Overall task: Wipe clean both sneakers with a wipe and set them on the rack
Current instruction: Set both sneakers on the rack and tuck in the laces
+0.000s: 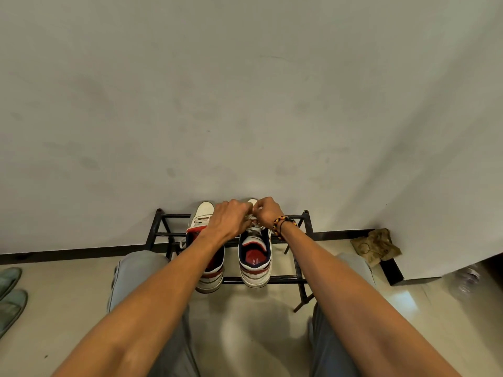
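On the rack [299, 278], both sneakers sit side by side. Left hand [227, 219] and right hand [268, 212] pinch the right sneaker's [254, 263] laces [254, 229]. Best to tuck them gently, keeping the shoe level.

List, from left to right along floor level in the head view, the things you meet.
green slippers → left sneaker → right sneaker → right-hand post of the black rack → crumpled brown cloth → clear plastic bottle

A black metal rack [299, 268] stands on the pale floor [245, 336] against the wall. Two white sneakers [254, 257] sit side by side on its bars, apparently toes toward the wall.
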